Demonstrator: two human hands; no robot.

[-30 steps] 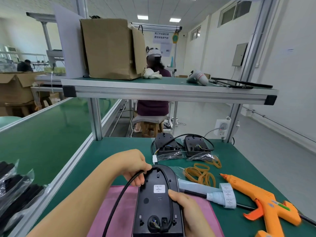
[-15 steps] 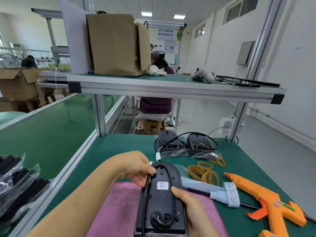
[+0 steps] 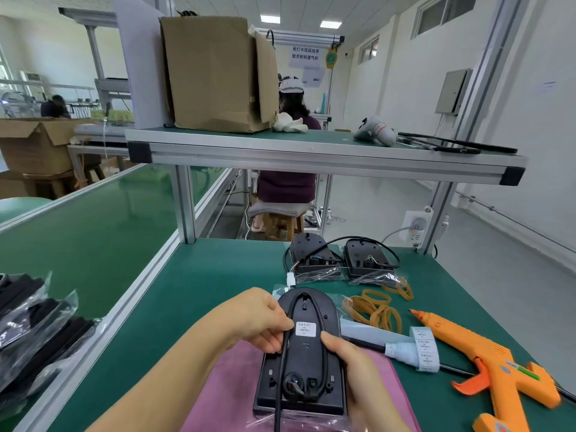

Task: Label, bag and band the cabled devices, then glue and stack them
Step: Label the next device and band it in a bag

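Note:
A black device (image 3: pixel 307 360) with a rounded top lies back-up in front of me over a pink sheet (image 3: pixel 230 388). It carries a small white label (image 3: pixel 305 328). Its black cable (image 3: pixel 321 319) loops around the top and runs down both sides. My left hand (image 3: pixel 258 319) pinches the cable against the device's left edge. My right hand (image 3: pixel 358 372) grips the device's right side, thumb on its back. Two more black cabled devices (image 3: pixel 313 255) (image 3: pixel 366 258) lie farther back on clear bags.
Tan rubber bands (image 3: pixel 375 308) lie right of the device. A strip of white labels (image 3: pixel 425 349) and an orange glue gun (image 3: pixel 495 366) lie at the right. Bagged black items (image 3: pixel 34 325) sit on the conveyor at left. A shelf with a cardboard box (image 3: pixel 215 73) runs overhead.
My left hand has drawn the cable in from the left and laid it along the device's left edge. The loop now lies around the top. My right hand stayed on the right side.

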